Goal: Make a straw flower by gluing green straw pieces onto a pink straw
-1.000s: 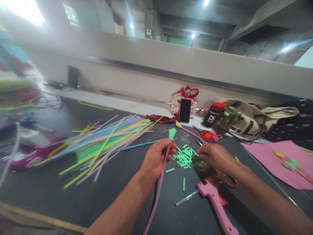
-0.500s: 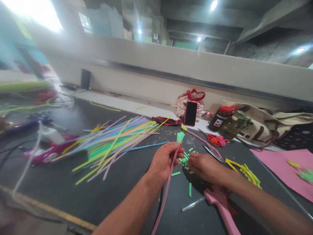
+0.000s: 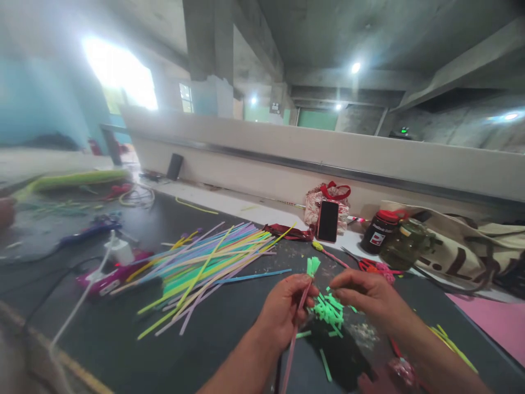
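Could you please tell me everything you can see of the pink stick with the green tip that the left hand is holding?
The pink stick is thin and looks like plastic. It rises at a slight tilt from the bottom edge of the picture through the left hand, whose fingers pinch it near the top. A small tuft of bright green strips crowns it, above the fingers. Its lower end runs out of view.

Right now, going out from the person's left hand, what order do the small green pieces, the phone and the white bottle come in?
1. The small green pieces, just right of the left hand, on the dark table.
2. The phone, propped upright farther back by the wall.
3. The white bottle, far off to the left beyond the pile of straws.
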Demonstrator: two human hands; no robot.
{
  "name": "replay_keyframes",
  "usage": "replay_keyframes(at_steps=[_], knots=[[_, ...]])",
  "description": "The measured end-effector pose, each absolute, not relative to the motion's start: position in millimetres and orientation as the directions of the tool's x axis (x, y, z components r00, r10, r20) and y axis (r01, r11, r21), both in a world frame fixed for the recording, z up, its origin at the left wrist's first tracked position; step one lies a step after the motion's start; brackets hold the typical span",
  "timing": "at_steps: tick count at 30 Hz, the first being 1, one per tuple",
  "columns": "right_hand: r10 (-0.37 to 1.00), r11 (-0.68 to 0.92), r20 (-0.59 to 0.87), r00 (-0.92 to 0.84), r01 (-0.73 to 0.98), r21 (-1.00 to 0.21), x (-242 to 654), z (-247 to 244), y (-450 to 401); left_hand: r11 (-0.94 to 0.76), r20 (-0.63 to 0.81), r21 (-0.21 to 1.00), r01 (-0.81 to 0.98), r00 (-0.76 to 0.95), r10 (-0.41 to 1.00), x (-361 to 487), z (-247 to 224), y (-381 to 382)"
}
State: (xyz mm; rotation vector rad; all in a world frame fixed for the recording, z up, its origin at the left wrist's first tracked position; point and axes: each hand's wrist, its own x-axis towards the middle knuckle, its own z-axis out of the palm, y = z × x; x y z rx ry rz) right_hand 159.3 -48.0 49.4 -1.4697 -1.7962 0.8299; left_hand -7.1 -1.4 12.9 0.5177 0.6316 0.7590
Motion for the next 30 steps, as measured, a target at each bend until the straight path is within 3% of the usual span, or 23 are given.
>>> replay_keyframes(at_steps=[4,7,11,17,30], knots=[[0.993,0.106,0.119,0.023,0.317,-0.943,157,48,-44,0.568,-0.261,0.679,-0.466,0.570,0.779,-5,9,-2],[0.989,0.111,0.130,0.076,0.213,-0.971,152,49,-44,0.529,-0.203,0.724,-0.442,0.596,0.776,-4,6,-3],[0.977,0.164,0.186,0.108,0.189,-0.968,146,49,-44,0.549,-0.220,0.716,-0.432,0.606,0.764,-3,6,-4],[0.916,0.351,0.388,0.104,0.259,-0.900,144,45,-40,0.567,-0.229,0.713,-0.413,0.627,0.745,-3,5,-6],[0.905,0.342,0.397,0.154,0.294,-0.893,136,33,-37,0.607,-0.281,0.673,-0.423,0.612,0.739,-2,6,-7]])
